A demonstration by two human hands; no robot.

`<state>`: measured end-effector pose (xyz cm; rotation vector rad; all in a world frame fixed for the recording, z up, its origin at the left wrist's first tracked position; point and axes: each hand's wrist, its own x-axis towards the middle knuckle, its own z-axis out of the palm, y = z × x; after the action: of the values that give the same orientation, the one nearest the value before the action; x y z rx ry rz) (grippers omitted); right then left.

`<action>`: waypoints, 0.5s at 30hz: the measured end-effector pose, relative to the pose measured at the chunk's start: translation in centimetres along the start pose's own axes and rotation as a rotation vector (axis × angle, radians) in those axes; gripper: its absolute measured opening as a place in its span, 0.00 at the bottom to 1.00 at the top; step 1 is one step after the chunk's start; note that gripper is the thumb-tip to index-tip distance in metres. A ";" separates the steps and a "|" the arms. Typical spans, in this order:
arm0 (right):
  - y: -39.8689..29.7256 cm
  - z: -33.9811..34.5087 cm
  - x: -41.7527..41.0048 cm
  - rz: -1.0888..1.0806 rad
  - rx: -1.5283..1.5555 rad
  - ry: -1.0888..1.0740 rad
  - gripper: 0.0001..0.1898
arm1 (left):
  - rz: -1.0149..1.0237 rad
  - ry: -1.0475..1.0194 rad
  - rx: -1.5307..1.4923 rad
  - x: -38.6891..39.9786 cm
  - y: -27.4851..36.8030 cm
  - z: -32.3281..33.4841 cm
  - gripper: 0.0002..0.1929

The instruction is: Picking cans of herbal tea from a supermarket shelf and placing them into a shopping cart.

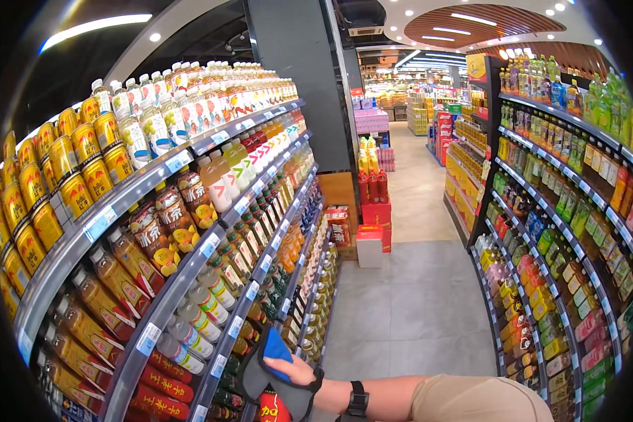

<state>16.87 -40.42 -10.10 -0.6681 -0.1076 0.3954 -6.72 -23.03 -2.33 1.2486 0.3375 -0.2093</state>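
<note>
My right hand [293,372] reaches in from the lower right, towards the lower tiers of the left drinks shelf [209,248]. A grey and blue glove-like covering [287,387] wraps it, leaving the thumb bare. A black strap with a small device [357,399] circles the wrist. Directly below the covering, a red drink container [272,407] with yellow writing shows in part. Whether my fingers grip it is hidden. Clear bottles with white caps [182,354] and red containers [161,393] stand on the tiers to the left. My left hand is out of view.
Golden cans [76,192] are stacked on the left shelf's top tier, beside rows of bottles [211,100]. Another drinks shelf [564,200] lines the right side. Grey floor tiles [401,300] run between them. A white box [370,248] stands by a dark pillar [306,84].
</note>
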 end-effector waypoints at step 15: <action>8.3 1.2 -4.2 0.682 0.274 -0.478 0.28 | 0.461 0.110 1.055 2.7 -1.2 -1.9 0.13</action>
<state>10.04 -35.43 -14.20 -0.3106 -0.2743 1.2035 -4.88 -21.52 -4.85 2.3430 -0.0060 0.1106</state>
